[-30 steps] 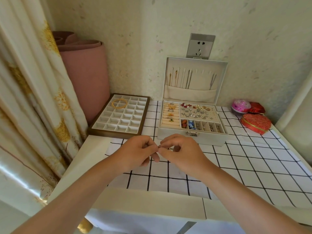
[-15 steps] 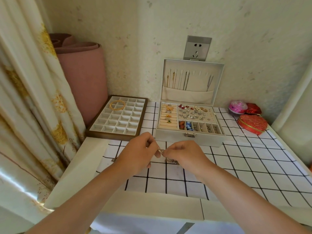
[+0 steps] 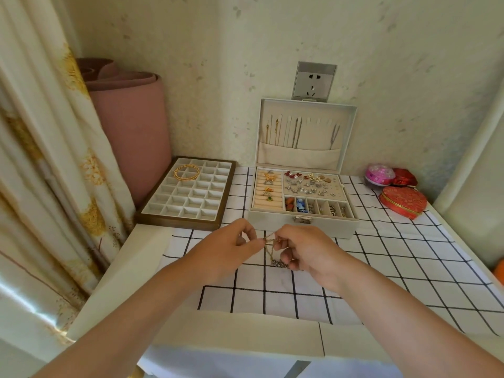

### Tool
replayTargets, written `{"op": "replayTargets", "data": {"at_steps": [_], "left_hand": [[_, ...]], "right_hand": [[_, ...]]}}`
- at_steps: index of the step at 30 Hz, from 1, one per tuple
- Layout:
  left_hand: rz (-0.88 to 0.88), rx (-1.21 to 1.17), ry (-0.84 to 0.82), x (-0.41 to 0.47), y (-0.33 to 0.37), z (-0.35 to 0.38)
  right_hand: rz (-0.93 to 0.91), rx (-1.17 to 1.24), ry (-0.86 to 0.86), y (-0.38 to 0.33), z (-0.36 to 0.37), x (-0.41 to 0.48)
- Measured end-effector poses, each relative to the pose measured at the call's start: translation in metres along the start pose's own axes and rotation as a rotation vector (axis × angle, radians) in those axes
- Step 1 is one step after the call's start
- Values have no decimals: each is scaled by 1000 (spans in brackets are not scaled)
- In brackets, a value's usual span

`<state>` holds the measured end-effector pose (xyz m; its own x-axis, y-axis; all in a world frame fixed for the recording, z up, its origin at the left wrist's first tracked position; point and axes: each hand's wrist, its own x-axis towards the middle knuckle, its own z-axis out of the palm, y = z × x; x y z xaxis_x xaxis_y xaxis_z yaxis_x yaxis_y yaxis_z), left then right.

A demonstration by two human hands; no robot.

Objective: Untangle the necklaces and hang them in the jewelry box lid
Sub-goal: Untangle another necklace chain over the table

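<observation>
Just in front of the box (image 3: 302, 226), above the cloth (image 3: 381, 257), I see the left hand (image 3: 229, 249) and right hand (image 3: 308, 255) almost meeting. Each pinches the necklace (image 3: 270, 249) between thumb and curled fingertips. A short stretch of chain runs across from one pinch to the other. The rest hangs in 2 strands, long axis downward, ending at a small dark, glinting pendant (image 3: 279, 263) by the right hand's lower fingers; whether it touches the cloth I cannot tell. The chain is thin and gold. Behind, the lid (image 3: 351, 132) stands upright with several chains hung in it. A tray (image 3: 177, 222) holding gold bangles (image 3: 186, 171) lies left of the box.
</observation>
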<state>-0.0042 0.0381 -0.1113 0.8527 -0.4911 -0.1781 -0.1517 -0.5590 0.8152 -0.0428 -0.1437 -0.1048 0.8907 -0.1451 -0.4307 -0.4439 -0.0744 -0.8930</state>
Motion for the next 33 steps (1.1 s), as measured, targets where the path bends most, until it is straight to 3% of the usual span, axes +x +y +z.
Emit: {"op": "replayTargets", "data": {"at_steps": [4,9,18,22,26,29,33], "left_hand": [[33,72,-73,0,3,0],[-19,110,-134,-2,6,4],[26,12,-89,-4,11,-3],[43,72,-24,-7,11,-5],[74,183,-73,-15,11,-5],[92,237,-93,-19,9,0],[111,219,-84,-24,10,0]], "right_hand": [[21,185,-129,-1,-2,-6],[-71,37,-99,2,-8,-6],[19,271,-142,-4,-16,-10],[86,107,-260,-6,-19,-13],[29,-118,-191,-4,-20,-17],[-14,60,-113,-3,-18,-19],[-17,407,-209,-7,-17,-29]]}}
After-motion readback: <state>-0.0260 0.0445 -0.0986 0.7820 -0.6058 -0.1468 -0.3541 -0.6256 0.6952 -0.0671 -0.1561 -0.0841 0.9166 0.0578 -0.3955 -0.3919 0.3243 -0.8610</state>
